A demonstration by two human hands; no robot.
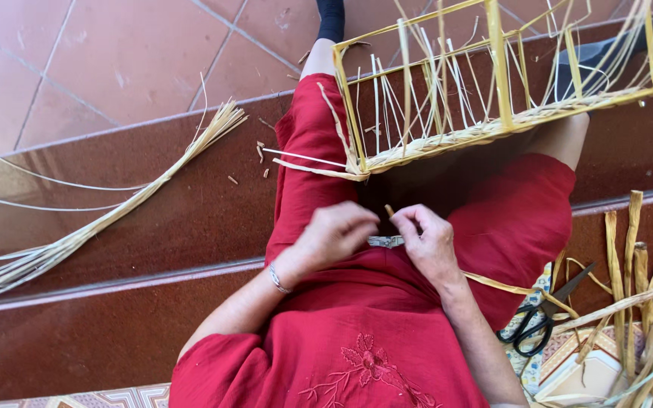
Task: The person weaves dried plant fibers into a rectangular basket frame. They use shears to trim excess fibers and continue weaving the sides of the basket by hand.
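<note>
In the lap of the seated person in red clothes, the left hand (pixel 334 234) curls shut over a small grey metal tool (pixel 385 242), while the right hand (pixel 428 240) pinches the tip of a flat yellow straw strip (pixel 504 287) trailing to the right. This looks like trimming or preparing the strip's end. A rectangular yellow wire-framed basket, half woven, (pixel 493 98) rests against the knees; black-handled scissors (pixel 534 321) lie beside the right thigh.

Dark red steps (pixel 115 317) carry a straw bundle (pixel 107 219) left of the hands, scissors (pixel 538 321) and dried leaves (pixel 644 279) to their right.
</note>
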